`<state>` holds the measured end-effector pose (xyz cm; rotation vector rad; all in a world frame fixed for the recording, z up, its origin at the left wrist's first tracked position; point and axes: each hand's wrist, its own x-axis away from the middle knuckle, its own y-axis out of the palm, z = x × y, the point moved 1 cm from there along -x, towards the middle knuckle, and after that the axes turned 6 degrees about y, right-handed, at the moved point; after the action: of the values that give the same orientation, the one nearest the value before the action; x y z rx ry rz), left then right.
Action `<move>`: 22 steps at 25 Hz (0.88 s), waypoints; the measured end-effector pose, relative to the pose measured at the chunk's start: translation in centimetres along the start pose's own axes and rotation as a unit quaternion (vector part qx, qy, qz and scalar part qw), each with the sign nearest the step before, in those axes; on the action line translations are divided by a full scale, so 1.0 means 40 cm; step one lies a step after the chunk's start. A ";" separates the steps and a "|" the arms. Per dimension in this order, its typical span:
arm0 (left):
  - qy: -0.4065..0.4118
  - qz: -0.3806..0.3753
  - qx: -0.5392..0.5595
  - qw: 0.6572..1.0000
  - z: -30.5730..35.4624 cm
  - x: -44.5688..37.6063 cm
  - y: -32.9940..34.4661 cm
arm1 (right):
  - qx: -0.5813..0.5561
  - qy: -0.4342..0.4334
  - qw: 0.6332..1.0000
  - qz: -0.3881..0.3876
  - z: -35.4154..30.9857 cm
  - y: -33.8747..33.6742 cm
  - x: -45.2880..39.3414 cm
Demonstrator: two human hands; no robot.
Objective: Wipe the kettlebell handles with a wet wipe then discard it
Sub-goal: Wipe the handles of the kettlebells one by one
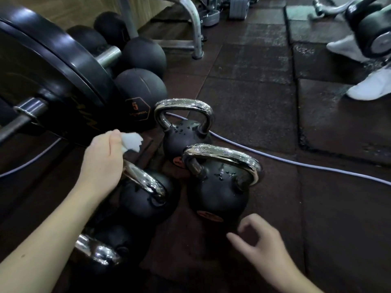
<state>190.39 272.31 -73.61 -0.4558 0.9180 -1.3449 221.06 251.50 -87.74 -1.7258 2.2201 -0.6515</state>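
Observation:
Several black kettlebells with chrome handles stand on the rubber floor. The far kettlebell (pixel 186 136) and the near right kettlebell (pixel 220 187) show water drops on their bodies and handles. A third kettlebell (pixel 146 195) sits left of them, and a fourth kettlebell (pixel 105 248) lies nearest me, partly hidden by my left arm. My left hand (pixel 103 161) hovers above the third kettlebell's handle, closed on a crumpled white wet wipe (pixel 132 140). My right hand (pixel 258 237) floats in front of the near right kettlebell, fingers loosely curled and apart, holding nothing.
A loaded barbell with big black plates (pixel 53 81) fills the left. Black medicine balls (pixel 141 92) line up behind it. A pale cable (pixel 296 163) runs across the floor. Another person's white shoes (pixel 370 85) and a dumbbell (pixel 372 32) are at the right. A metal rack leg (pixel 196 28) stands behind.

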 end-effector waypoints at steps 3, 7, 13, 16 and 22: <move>0.077 0.033 0.017 0.996 0.141 0.008 0.057 | -0.032 0.058 0.996 0.053 0.038 -0.082 -0.056; 0.204 -0.088 0.061 0.973 0.274 0.068 0.231 | -0.013 0.032 0.996 -0.085 0.033 -0.093 -0.188; 0.316 -0.017 -0.104 0.943 0.341 0.100 0.309 | -0.043 0.043 0.988 -0.144 0.043 -0.071 -0.244; 0.416 -0.016 -0.197 0.888 0.421 0.157 0.380 | -0.048 0.060 0.986 -0.148 0.049 -0.060 -0.247; 0.472 0.002 -0.166 0.866 0.397 0.161 0.383 | -0.039 0.056 0.987 -0.143 0.038 -0.050 -0.256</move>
<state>212.09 265.97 -77.68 -0.0083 1.9785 -1.4024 226.16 260.68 -88.79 -2.1201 2.1128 -0.7496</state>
